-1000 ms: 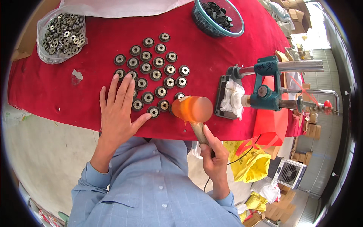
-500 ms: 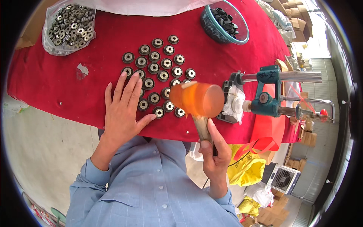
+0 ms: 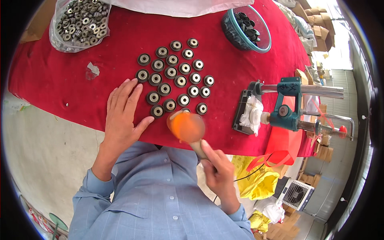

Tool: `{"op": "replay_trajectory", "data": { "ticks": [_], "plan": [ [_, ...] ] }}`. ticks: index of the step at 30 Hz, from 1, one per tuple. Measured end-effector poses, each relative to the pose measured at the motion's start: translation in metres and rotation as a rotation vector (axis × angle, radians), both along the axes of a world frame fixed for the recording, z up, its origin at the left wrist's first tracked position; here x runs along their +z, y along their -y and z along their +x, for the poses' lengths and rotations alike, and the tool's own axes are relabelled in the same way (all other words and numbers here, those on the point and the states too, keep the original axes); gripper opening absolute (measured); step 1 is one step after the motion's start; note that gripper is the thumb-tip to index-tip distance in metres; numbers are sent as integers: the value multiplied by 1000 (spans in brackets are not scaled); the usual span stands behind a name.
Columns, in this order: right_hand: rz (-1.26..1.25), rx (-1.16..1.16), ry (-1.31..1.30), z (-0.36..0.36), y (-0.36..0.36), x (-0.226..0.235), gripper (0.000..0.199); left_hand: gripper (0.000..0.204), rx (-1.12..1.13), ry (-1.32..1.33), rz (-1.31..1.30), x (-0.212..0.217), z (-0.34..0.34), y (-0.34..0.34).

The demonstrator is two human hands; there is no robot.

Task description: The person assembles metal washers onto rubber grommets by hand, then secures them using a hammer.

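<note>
My right hand (image 3: pixel 219 170) is wrapped round the handle of a mallet with an orange head (image 3: pixel 187 127). The mallet head is blurred and covers part of the nearest row of black rings with metal bearings (image 3: pixel 171 72), several of which lie grouped on the red cloth (image 3: pixel 108 88). Whether the mallet touches one of them I cannot tell. My left hand (image 3: pixel 123 110) lies flat at the left edge of the group, fingers stretched out. Its fingertips are close to a ring with a bearing (image 3: pixel 142 75), and its thumb is below another (image 3: pixel 157 111).
A clear plastic bag of loose bearings (image 3: pixel 82 28) is at the far left. At the far right sits a teal bowl (image 3: pixel 264 50) of black rings. A green hand press (image 3: pixel 289 105) stands right of the group. A paper scrap (image 3: pixel 93 69) lies at left.
The mallet has come down and to the left, onto the near part of the group. My left hand stays spread and has shifted slightly nearer to me, off the rings.
</note>
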State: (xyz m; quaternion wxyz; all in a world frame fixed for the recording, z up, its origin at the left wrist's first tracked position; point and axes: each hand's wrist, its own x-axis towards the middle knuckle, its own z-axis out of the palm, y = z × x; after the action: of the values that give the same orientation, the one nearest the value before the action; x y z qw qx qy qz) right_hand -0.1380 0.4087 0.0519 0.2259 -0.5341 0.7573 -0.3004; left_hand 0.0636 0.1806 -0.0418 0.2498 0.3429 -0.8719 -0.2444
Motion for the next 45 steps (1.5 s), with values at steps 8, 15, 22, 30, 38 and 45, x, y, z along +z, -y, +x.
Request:
{"op": "replay_trajectory", "data": {
  "ticks": [8, 15, 22, 30, 38, 45],
  "plan": [
    [-208, -76, 138, 1, 15, 16, 60, 87, 15, 41, -62, 2, 0, -4],
    [-76, -70, 45, -7, 34, -10, 58, 88, 37, 15, -30, -1, -2, -2],
    [21, 56, -37, 16, 36, -2, 62, 101, 16, -28, 17, 6, 0, 0],
    [-206, -73, 102, 5, 55, 8, 59, 102, 35, -34, 16, 1, 2, -4],
    [-126, -65, 67, -5, 74, -4, 56, 101, 35, -45, 0, -1, 1, -2],
    [-57, 34, -1, 1, 79, -6, 56, 106, 80, -50, 16, 0, -2, -2]
  ]
}}
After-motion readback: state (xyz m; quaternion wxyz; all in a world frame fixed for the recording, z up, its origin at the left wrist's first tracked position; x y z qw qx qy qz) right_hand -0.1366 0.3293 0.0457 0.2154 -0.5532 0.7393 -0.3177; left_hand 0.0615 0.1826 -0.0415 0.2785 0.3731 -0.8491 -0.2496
